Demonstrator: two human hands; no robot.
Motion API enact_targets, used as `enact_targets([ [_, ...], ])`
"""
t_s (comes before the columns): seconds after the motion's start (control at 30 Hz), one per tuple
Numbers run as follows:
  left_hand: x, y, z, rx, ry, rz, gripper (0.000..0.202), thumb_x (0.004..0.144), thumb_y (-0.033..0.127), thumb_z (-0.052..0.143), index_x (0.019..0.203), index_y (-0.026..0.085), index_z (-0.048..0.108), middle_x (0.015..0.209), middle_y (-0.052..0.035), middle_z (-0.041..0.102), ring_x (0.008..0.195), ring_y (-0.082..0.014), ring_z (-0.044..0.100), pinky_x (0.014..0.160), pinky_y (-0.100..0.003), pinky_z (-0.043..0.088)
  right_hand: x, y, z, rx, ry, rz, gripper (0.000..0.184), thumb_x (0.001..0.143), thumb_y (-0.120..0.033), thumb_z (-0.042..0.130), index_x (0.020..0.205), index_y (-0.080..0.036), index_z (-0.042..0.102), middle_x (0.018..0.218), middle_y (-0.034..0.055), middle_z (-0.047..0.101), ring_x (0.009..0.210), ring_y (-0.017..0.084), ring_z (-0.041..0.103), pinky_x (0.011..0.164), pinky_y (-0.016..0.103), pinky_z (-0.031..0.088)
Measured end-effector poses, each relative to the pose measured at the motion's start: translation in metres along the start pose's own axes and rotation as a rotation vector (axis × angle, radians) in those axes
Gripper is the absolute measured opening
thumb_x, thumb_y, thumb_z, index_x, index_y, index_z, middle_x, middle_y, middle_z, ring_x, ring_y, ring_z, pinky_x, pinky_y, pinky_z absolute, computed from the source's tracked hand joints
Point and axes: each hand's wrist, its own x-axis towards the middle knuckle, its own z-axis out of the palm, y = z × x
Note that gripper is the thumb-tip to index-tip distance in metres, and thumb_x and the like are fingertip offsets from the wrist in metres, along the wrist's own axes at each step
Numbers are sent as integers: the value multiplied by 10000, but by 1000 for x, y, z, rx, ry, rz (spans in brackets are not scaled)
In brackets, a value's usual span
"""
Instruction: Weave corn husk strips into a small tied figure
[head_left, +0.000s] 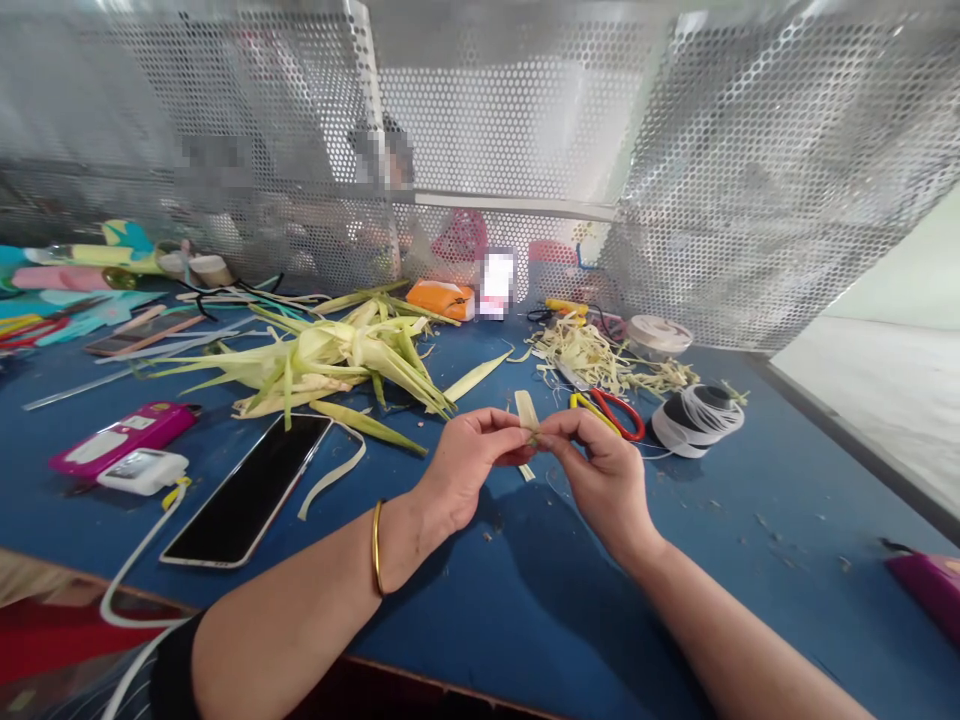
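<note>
My left hand (466, 462) and my right hand (600, 470) meet over the blue table (525, 590), both pinching a short pale palm-leaf strip (527, 408) between thumb and fingertips. The strip's top end sticks up between the hands and a small tail hangs below. A gold bangle sits on my left wrist. A pile of green and yellow palm leaves (330, 360) lies behind my left hand.
A black phone (247, 490) lies at the left beside a pink case (124, 437) and a white charger (142, 470). Red-and-yellow scissors (611, 408), leaf shavings (600, 360), a coil of white cord (697, 415) and an orange box (441, 298) lie beyond. Perforated metal screens (750, 180) stand behind the table.
</note>
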Motion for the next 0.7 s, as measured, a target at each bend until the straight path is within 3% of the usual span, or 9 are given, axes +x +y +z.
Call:
enact_targets([
  [0.17, 0, 1, 1, 7, -4, 15, 190, 621, 196, 786, 765, 142, 674, 724, -2, 676, 650, -110, 627, 735, -281, 526, 0, 0, 1, 68, 11, 107, 55, 841, -234, 631, 792, -211, 618, 741, -2, 621, 691, 151, 577, 656, 292, 467],
  [0.37, -1, 0, 1, 263, -2, 228, 82, 688, 209, 729, 754, 162, 711, 754, -28, 717, 728, -155, 661, 759, -284, 525, 2, 4, 6, 311, 36, 246, 158, 796, -286, 685, 896, -216, 585, 731, -19, 614, 655, 140, 599, 644, 292, 514],
  [0.5, -2, -1, -1, 456, -20, 353, 88, 705, 228, 728, 780, 184, 718, 779, -25, 725, 730, -160, 661, 738, -274, 524, 3, 5, 7, 367, 70, 290, 208, 751, -304, 725, 844, -218, 560, 691, -27, 607, 599, 135, 586, 587, 284, 509],
  [0.6, -1, 1, -1, 443, 3, 309, 60, 699, 208, 729, 751, 180, 716, 741, -18, 717, 706, -150, 651, 710, -261, 518, 3, 5, 6, 321, 49, 305, 177, 770, -294, 710, 798, -217, 553, 682, -26, 600, 594, 135, 579, 580, 279, 489],
  [0.7, 1, 3, -1, 257, 16, 152, 103, 668, 195, 752, 758, 159, 714, 734, -17, 708, 689, -135, 650, 730, -267, 527, 4, 4, 3, 223, 16, 228, 115, 796, -270, 682, 779, -214, 583, 698, -21, 597, 637, 142, 575, 619, 284, 480],
])
